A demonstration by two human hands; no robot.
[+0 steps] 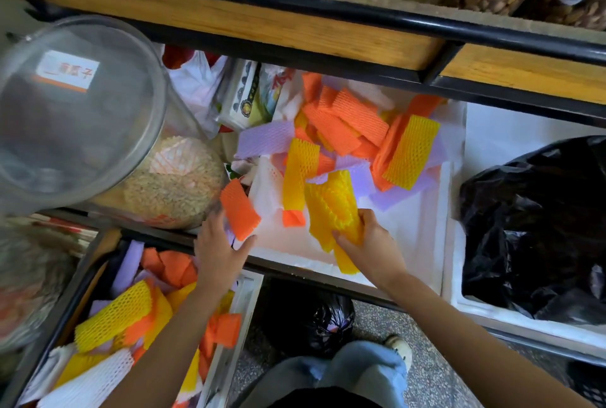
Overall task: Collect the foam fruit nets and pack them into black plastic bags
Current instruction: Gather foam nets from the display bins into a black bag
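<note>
Jar [75,112] and black bag [537,227] flank pile [347,122]; right hand [372,245] grips yellow nets [331,204].

Diamond mesh pattern is seen on all of these: orange net [240,209], yellow nets [334,207], lilac net [265,138], white net [91,378]. Glossy black is noted on the plastic bag [537,227], plain white on the foam box [455,279], speckled grey on the floor [426,375], pale blue on the jeans [360,371].

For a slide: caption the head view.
Right hand grips yellow foam fruit nets; left hand touches an orange foam net in a white foam box.
</note>
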